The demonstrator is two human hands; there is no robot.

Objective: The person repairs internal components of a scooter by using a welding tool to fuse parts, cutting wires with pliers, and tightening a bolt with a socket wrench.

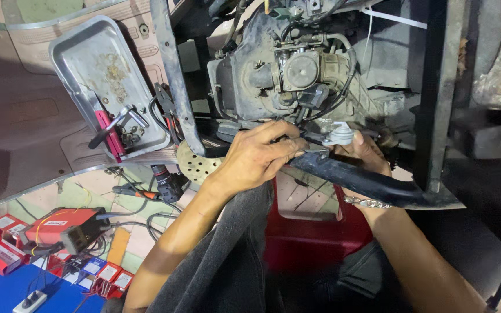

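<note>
Grey metal fitting (338, 134) sat under the engine (297, 75), pinched from both sides: left hand (256, 159) steadied it with a narrow grip while right hand (366, 152) held it from behind.

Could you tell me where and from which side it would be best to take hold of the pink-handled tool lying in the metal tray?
Probably grip the pink-handled tool by its pink handle, coming from the lower left. The handle lies slanted on the bare floor of the metal tray, while its metal head end sits among small parts near the tray's lower corner. Both the left hand and right hand are busy at the engine.
</note>
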